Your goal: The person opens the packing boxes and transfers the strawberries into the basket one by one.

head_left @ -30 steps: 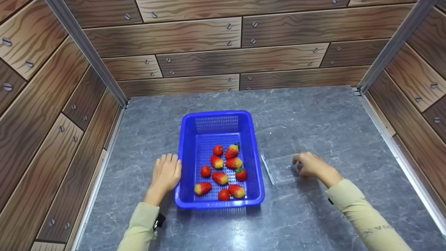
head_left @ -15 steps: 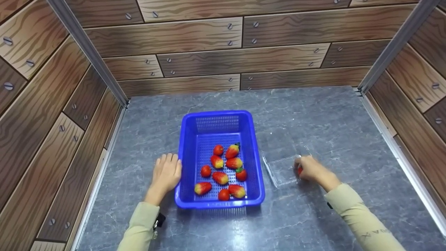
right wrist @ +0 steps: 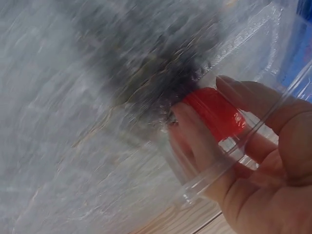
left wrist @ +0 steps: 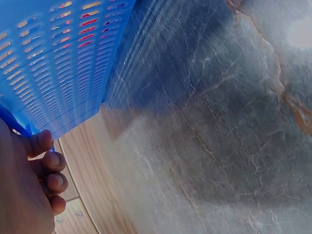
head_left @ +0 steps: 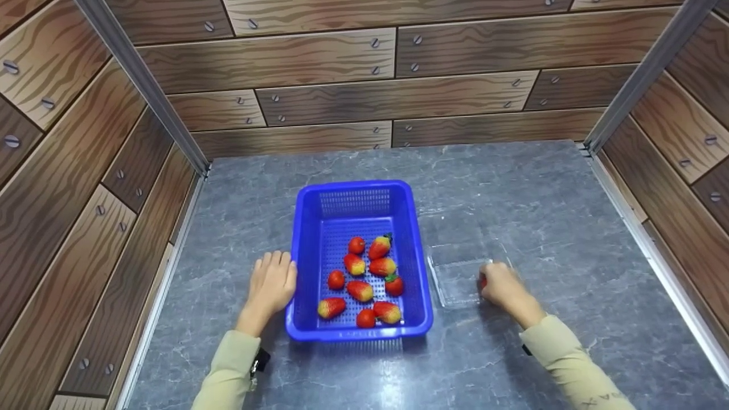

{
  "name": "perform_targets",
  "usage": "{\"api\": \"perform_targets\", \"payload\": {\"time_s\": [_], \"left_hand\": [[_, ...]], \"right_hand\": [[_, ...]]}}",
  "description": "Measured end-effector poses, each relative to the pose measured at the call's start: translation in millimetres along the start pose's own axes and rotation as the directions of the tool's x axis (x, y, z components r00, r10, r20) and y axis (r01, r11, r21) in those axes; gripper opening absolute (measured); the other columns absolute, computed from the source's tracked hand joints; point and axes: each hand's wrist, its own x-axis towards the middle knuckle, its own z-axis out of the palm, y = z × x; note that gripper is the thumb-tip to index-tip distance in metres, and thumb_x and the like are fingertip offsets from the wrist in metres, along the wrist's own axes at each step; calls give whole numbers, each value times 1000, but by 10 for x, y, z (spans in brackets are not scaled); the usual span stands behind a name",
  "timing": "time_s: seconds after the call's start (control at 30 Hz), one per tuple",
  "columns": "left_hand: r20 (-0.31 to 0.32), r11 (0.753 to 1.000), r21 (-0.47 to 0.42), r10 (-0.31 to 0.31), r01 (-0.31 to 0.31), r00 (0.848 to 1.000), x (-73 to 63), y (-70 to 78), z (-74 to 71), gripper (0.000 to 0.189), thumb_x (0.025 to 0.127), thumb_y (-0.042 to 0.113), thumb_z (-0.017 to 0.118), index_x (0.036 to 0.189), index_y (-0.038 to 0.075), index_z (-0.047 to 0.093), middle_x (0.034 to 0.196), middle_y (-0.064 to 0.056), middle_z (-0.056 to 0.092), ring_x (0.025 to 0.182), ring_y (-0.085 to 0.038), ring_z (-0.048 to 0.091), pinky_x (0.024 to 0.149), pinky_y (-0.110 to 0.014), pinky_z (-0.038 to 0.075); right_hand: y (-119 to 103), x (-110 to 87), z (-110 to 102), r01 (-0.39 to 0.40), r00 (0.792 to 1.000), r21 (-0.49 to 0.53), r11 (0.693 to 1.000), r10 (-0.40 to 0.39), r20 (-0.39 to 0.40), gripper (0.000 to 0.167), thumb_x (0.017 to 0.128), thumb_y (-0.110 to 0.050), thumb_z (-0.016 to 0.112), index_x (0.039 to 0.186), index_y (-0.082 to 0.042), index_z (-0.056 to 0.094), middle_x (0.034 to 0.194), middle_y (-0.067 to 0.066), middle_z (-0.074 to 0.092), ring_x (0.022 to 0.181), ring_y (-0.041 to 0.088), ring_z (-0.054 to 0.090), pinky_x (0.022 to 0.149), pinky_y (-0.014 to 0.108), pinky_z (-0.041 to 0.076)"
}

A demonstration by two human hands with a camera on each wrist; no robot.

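My left hand (head_left: 273,283) grips the left rim of a blue plastic basket (head_left: 422,296), its fingers curled at the edge in the left wrist view. Inside the basket lie several strawberries (head_left: 360,291), red with yellow tips, and some rounder all-red fruits (head_left: 336,279). To the basket's right, my right hand (head_left: 506,287) is at the right side of a clear plastic box (head_left: 453,285). Thumb and fingers pinch a red strawberry (right wrist: 214,113), partly hidden by the hand and seen through the box's transparent wall in the right wrist view.
The grey marbled tabletop (head_left: 256,199) carries the basket and the box. Wood-patterned walls (head_left: 324,57) enclose it at the back and both sides, with metal rails (head_left: 632,74) at the corners. The clear box stands close beside the basket's right wall.
My right hand has shifted slightly left and down toward the box with the red strawberry. The box has moved slightly. My left hand and the basket have stayed in place.
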Motion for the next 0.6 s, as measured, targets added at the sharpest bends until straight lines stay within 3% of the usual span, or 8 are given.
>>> {"api": "perform_targets", "payload": {"time_s": [0.37, 0.6], "left_hand": [[7, 1000, -1, 0, 0, 1000, -14, -1, 9, 25, 100, 18, 42, 92, -1, 57, 86, -18, 55, 83, -41, 51, 74, -51, 39], [5, 1000, 15, 2, -2, 1000, 4, 16, -7, 24, 99, 18, 45, 91, -1, 56, 86, -18, 54, 84, -40, 51, 73, -49, 39]], "right_hand": [[-115, 16, -13, -68, 994, 24, 997, 65, 86, 16, 63, 11, 60, 72, -3, 62, 71, 10, 59, 66, 26, 56, 60, 41, 51], [-177, 64, -78, -26, 998, 19, 999, 25, 57, 12, 66, 8, 61, 72, -2, 61, 69, 9, 57, 64, 25, 53, 58, 41, 48]]}}
